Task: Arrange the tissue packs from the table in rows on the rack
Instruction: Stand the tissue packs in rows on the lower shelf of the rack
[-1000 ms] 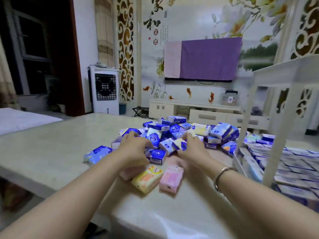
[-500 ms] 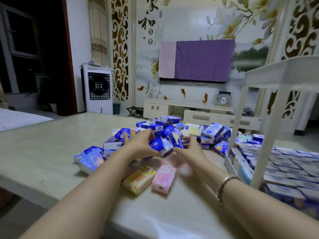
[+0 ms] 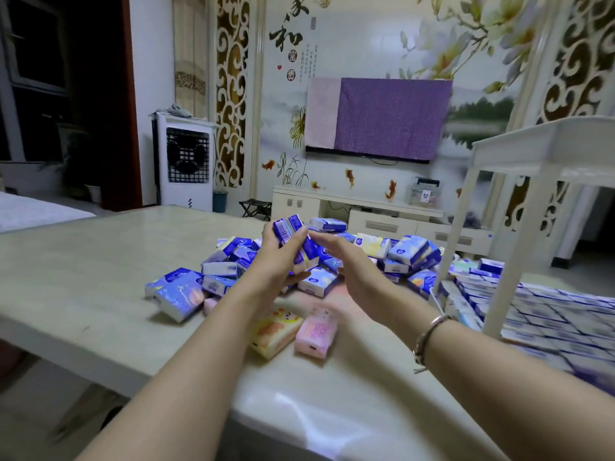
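Note:
A loose heap of blue and white tissue packs lies in the middle of the pale table. My left hand is raised above the heap, shut on a few blue tissue packs held upright. My right hand is beside them with fingers apart, its fingertips near the held packs and nothing in its grip. A white rack stands at the right; its lower shelf holds rows of tissue packs.
A yellow pack and a pink pack lie close to me under my arms. More blue packs sit at the heap's left. The table's near edge and left corner drop to the floor. A TV cabinet stands behind.
My left hand has lifted a few blue packs up out of the heap. My right hand has let go and opened beside them. The view has shifted slightly.

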Tool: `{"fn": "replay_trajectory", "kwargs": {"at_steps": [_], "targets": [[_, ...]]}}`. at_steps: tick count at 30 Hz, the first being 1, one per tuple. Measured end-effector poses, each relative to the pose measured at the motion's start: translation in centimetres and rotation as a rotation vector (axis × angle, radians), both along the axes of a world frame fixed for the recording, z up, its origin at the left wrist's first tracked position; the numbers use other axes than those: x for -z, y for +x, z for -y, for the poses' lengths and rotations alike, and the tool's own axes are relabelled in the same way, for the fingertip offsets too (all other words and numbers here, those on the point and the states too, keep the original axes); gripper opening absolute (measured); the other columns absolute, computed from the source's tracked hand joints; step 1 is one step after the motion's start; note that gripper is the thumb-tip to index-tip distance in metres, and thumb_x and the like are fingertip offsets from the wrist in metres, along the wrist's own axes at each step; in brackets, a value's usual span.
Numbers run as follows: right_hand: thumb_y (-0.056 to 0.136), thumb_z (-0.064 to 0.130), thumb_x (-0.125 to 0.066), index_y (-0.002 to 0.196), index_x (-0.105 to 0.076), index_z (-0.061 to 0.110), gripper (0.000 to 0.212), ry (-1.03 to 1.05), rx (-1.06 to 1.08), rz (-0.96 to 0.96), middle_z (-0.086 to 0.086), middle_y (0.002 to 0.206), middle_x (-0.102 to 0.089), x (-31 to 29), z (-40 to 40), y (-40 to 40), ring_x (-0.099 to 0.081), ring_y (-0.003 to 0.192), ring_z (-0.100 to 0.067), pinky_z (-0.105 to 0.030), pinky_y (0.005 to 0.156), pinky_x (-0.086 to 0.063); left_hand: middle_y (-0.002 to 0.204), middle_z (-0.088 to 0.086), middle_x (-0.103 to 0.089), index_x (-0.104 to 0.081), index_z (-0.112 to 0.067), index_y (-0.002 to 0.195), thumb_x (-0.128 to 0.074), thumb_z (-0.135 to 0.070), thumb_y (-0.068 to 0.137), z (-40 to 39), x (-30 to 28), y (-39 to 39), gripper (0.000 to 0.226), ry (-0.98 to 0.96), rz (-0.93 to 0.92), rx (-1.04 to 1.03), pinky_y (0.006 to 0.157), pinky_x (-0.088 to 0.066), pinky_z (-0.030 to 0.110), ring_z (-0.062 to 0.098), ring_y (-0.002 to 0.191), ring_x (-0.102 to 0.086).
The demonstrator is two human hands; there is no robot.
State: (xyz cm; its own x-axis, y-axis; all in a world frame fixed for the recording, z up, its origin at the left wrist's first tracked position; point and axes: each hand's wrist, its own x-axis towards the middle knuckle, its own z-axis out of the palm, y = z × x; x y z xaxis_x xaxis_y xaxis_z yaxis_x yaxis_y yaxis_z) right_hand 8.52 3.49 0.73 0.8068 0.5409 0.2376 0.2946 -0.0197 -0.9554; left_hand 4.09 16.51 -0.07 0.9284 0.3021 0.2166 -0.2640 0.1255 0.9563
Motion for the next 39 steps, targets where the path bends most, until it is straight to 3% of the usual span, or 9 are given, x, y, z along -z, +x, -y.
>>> {"fn": "replay_trajectory", "kwargs": {"at_steps": [4,8,11,15,18,22,26,33,39], "targets": [[0.087,0.005,-0.044,0.119,-0.060,0.019,0.039,-0.305,0.183,0.280,0.001,0.131,-0.056,1.5,-1.0,2.7,-0.055,0.113,-0.016,-0.021,0.082,-0.042,0.090,0.007,-0.066,-0.042,-0.023,0.113,-0.053,-0.036,0.096,-1.0,0.2,-0.4,0.024,-0.078,0.012,-0.080,0.033,-0.039,0.014,0.009,0.044,-0.064],[0.088,0.040,-0.055,0.131,-0.049,0.026,0.045,-0.852,0.233,0.442,-0.010,0.133,-0.053,4.5,-2.1,5.6,-0.041,0.128,-0.031,-0.039,0.107,-0.032,0.082,0.001,-0.068,-0.044,-0.029,0.105,-0.055,-0.040,0.094,-1.7,0.8,-0.2,0.019,-0.021,-0.015,-0.120,0.047,-0.050,0.027,0.012,0.050,-0.065],[0.087,0.049,-0.053,0.141,-0.037,0.029,0.060,-0.969,0.299,0.437,-0.010,0.147,-0.035,5.5,-2.4,6.5,-0.033,0.135,-0.036,-0.042,0.112,-0.027,0.088,-0.001,-0.069,-0.044,-0.029,0.106,-0.055,-0.037,0.094,-1.6,0.9,-0.5,0.018,-0.029,-0.039,-0.060,0.067,-0.057,0.035,0.011,0.057,-0.069],[0.085,0.046,-0.062,0.127,-0.049,0.020,0.051,-0.850,0.274,0.474,-0.005,0.131,-0.054,5.0,-1.7,6.0,-0.052,0.115,-0.022,-0.032,0.090,-0.042,0.092,0.001,-0.071,-0.045,-0.024,0.113,-0.057,-0.034,0.094,-1.3,0.8,-1.3,0.025,-0.032,-0.039,-0.040,0.066,-0.059,0.035,0.013,0.062,-0.071],[0.086,0.053,-0.058,0.118,-0.052,0.015,0.049,-0.735,0.287,0.421,-0.002,0.109,-0.059,3.6,-0.7,4.0,-0.052,0.095,-0.016,-0.029,0.074,-0.038,0.104,0.008,-0.072,-0.045,-0.025,0.115,-0.059,-0.037,0.092,-0.7,0.6,-1.9,0.029,-0.049,-0.052,-0.020,0.080,-0.058,0.048,0.024,0.081,-0.073],[0.087,0.058,-0.053,0.117,-0.050,0.021,0.047,-0.286,0.251,0.187,0.000,0.116,-0.061,0.4,2.2,-0.4,-0.059,0.100,-0.011,-0.024,0.077,-0.045,0.114,0.010,-0.067,-0.046,-0.025,0.116,-0.058,-0.042,0.091,1.5,-0.8,-3.2,0.032,-0.051,-0.042,0.008,0.075,-0.059,0.044,0.027,0.089,-0.070],[0.095,0.037,-0.050,0.122,-0.048,0.019,0.032,-0.064,0.110,0.230,0.002,0.116,-0.062,-3.4,6.4,-6.1,-0.063,0.085,0.006,-0.008,0.061,-0.046,0.108,0.009,-0.070,-0.048,-0.026,0.117,-0.057,-0.042,0.091,4.4,-2.6,-5.5,0.032,-0.060,-0.015,0.112,0.071,-0.059,0.040,0.028,0.091,-0.071],[0.097,0.008,-0.048,0.125,-0.043,0.000,0.029,0.043,-0.057,0.368,-0.008,0.120,-0.060,-6.7,13.0,-12.6,-0.064,0.096,-0.003,-0.017,0.076,-0.050,0.112,0.014,-0.069,-0.048,-0.020,0.124,-0.051,-0.040,0.095,9.8,-6.6,-11.5,0.035,-0.057,0.107,0.271,0.080,-0.058,0.046,0.033,0.102,-0.068],[0.086,0.036,-0.060,0.121,-0.045,0.020,0.041,-0.046,0.011,0.455,0.000,0.120,-0.063,-7.5,18.9,-16.0,-0.063,0.110,-0.019,-0.045,0.095,-0.051,0.118,0.021,-0.066,-0.049,-0.011,0.134,-0.044,-0.043,0.098,15.4,-8.6,-14.0,0.048,-0.133,-0.013,0.460,0.078,-0.059,0.043,0.034,0.107,-0.065]]}}
